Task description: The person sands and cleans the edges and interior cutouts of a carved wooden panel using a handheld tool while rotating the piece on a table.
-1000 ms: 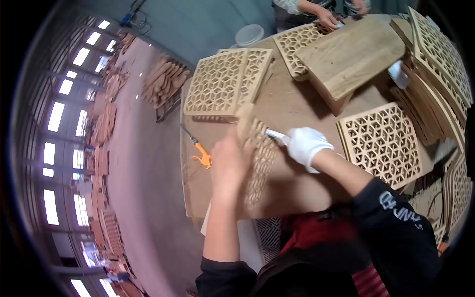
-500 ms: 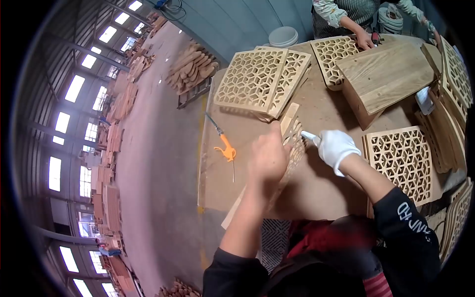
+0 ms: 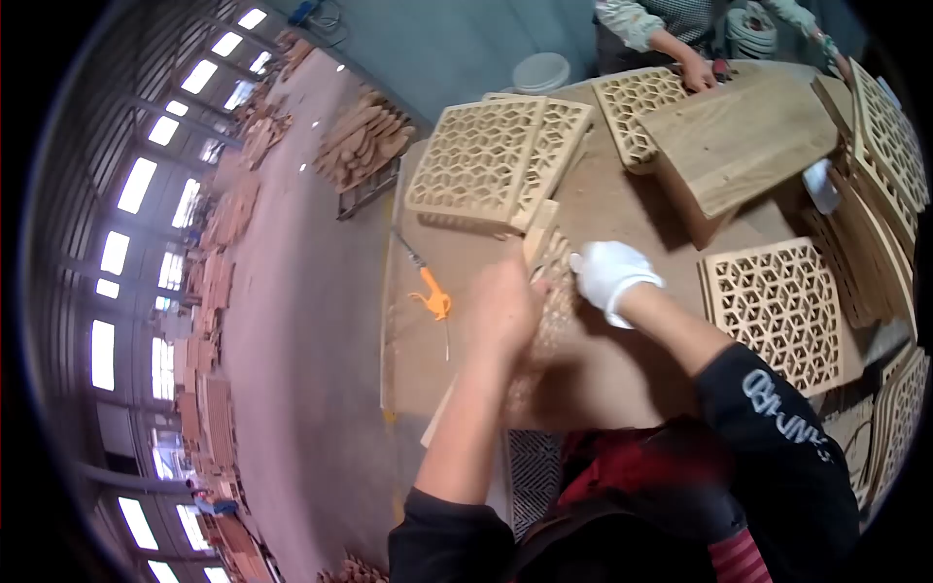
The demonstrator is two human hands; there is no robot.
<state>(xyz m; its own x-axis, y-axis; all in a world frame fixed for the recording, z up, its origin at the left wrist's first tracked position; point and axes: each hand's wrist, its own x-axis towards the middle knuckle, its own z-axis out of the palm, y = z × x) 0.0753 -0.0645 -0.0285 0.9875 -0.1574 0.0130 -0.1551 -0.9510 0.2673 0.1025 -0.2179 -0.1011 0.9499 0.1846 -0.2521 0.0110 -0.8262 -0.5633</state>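
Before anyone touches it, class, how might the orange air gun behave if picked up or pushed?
The orange air gun would probably feel stiff, given its straight thin nozzle. Pushed, it seems more likely to slide than roll, since its trigger juts out sideways. Lifting it may drag the attached hose, which could tug back.

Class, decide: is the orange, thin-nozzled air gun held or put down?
Put down: the air gun lies on the flat brown tabletop, apart from the bare left hand.
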